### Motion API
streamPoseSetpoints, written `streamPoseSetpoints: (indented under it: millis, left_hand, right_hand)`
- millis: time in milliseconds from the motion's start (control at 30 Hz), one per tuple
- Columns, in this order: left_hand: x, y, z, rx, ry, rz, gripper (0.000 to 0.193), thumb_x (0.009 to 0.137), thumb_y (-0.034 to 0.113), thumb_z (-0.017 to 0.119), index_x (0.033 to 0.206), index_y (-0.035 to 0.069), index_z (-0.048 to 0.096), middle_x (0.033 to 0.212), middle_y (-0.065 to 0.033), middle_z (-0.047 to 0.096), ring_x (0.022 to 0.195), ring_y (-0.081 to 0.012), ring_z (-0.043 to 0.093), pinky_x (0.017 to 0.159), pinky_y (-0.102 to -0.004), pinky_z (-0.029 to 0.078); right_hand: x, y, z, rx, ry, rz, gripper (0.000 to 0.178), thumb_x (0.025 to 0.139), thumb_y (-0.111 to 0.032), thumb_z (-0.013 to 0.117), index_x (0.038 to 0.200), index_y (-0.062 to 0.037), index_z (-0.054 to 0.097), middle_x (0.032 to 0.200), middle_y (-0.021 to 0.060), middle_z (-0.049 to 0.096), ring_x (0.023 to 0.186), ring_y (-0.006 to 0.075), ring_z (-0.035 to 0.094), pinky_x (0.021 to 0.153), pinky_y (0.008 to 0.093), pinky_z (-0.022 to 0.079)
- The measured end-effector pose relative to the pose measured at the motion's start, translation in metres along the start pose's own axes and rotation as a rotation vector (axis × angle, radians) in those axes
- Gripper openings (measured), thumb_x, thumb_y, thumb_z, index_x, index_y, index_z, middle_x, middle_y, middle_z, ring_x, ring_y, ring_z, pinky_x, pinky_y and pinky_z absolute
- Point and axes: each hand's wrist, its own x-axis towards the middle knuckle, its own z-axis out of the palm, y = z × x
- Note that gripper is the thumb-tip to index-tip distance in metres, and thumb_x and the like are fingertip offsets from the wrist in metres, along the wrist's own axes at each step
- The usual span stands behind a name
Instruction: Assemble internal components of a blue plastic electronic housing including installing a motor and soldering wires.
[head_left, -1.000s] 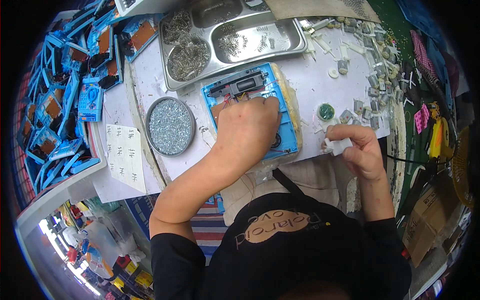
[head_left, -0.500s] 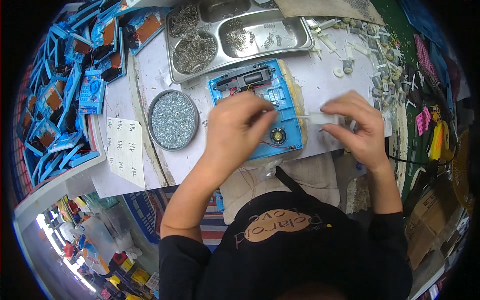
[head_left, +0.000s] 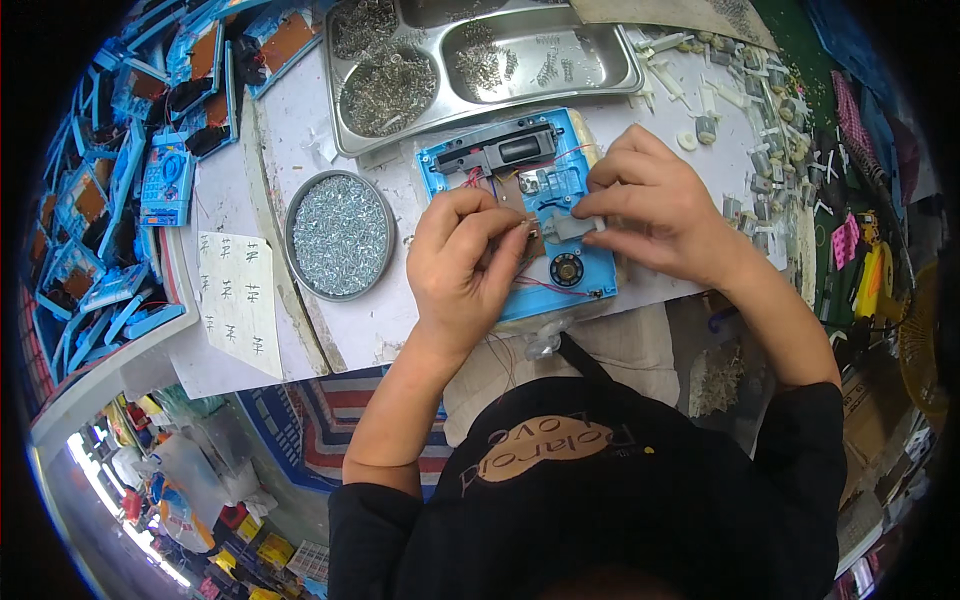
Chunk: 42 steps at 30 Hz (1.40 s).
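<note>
A blue plastic toy casing (head_left: pixel 592 262) lies open in front of me, with a dark long module (head_left: pixel 520 150), thin wires and a small round speaker (head_left: pixel 566 268) inside. My right hand (head_left: pixel 660 205) pinches a whitish plastic part (head_left: pixel 573 227) between thumb and fingers, over the casing's right half. On the left side of the casing, my left hand (head_left: pixel 465 255) has its thumb and fingertips pressed together. Something tiny seems to be at those fingertips, too small to name. The left hand hides part of the casing's brown board.
A grey bowl of small screws (head_left: pixel 340 235) stands left of the casing. Behind is a metal tray (head_left: pixel 600 75) with springs. White plastic parts with grey cylinders (head_left: pixel 706 128) lie at right. Blue casings (head_left: pixel 165 180) pile up far left, near a paper sheet (head_left: pixel 240 305).
My right hand has moved left with the whitish part, from beside the casing to over it. My left hand has shifted slightly down and left, still closed.
</note>
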Motion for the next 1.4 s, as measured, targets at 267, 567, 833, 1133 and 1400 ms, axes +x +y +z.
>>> streamPoseSetpoints:
  millis: [267,567,833,1133,1400]
  left_hand:
    - [0.0,-0.002,0.001,0.03,-0.036,0.047,0.02,0.073,0.001,0.082,0.089,0.006,0.072,0.092,-0.0084,0.065,0.082,-0.0266,0.063,0.07,-0.0355,0.049]
    - [0.002,0.018,-0.014,0.063,-0.107,0.066,0.043,0.073,0.002,0.084,0.113,0.003,0.067,0.099,-0.0121,0.061,0.083,-0.0254,0.059,0.071,-0.0345,0.05]
    - [0.031,0.045,-0.037,0.04,-0.2,0.166,0.034,0.074,0.002,0.079,0.107,0.004,0.068,0.096,-0.0108,0.062,0.083,-0.0252,0.059,0.073,-0.0365,0.046]
    - [0.059,0.052,-0.023,-0.037,-0.24,0.25,0.028,0.074,-0.004,0.077,0.1,0.004,0.069,0.088,-0.0087,0.064,0.071,-0.0236,0.058,0.063,-0.0338,0.046]
    - [0.125,0.046,0.035,-0.385,-0.653,-0.366,0.037,0.097,0.024,0.072,0.121,-0.002,0.065,0.087,-0.0036,0.068,0.073,-0.0082,0.06,0.064,-0.0246,0.049]
  right_hand:
    - [-0.003,0.001,0.019,-0.006,-0.006,0.085,0.024,0.073,-0.015,0.083,0.092,-0.009,0.071,0.094,0.0058,0.063,0.095,0.0275,0.058,0.082,0.0394,0.047]
    - [-0.035,0.024,-0.032,0.054,0.333,0.463,0.024,0.08,-0.013,0.076,0.104,-0.0087,0.074,0.105,0.0102,0.068,0.099,0.0301,0.061,0.09,0.0419,0.049]
    - [-0.037,0.105,-0.125,-1.05,0.139,0.965,0.025,0.077,-0.027,0.076,0.092,-0.0061,0.078,0.102,0.0113,0.074,0.104,0.0322,0.065,0.088,0.0494,0.049]
    - [-0.042,0.108,-0.125,-1.043,-0.023,1.038,0.027,0.074,-0.029,0.076,0.086,-0.0045,0.076,0.096,0.0135,0.073,0.1,0.0318,0.065,0.084,0.0498,0.048]
    - [-0.011,-0.014,-0.083,-0.58,0.252,0.301,0.022,0.074,-0.018,0.076,0.093,-0.0092,0.07,0.091,0.0077,0.064,0.092,0.028,0.06,0.083,0.0402,0.046]
